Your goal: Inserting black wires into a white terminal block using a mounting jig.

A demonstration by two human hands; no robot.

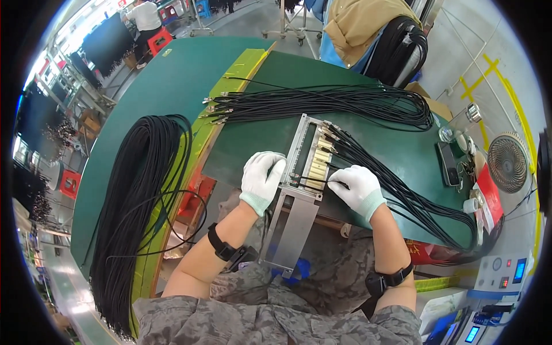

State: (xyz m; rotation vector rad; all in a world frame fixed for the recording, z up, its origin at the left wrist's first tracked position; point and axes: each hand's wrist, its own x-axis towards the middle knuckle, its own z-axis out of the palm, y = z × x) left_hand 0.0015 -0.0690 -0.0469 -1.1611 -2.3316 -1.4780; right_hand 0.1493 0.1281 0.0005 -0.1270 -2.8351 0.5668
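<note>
A metal fixture [295, 152] with a row of brass-coloured slots [319, 163] stands at the table's near edge. Several black cables [368, 167] lead from its upper slots to the right. My left hand [261, 179], in a white glove, rests against the fixture's left side with its fingers curled in; what they pinch, if anything, is hidden. To the right of the slots, my gloved right hand [357, 188] pinches a black cable [314, 187] that runs across the lowest slots. Below the fixture hangs a grey metal plate [294, 230].
A thick cable coil [138, 190] lies across the left of the green table [190, 63]. Another cable bundle [322, 103] stretches along the far side. At right are a phone [447, 164], a small fan [509, 162] and a red packet [487, 198]. A person [144, 20] sits far left.
</note>
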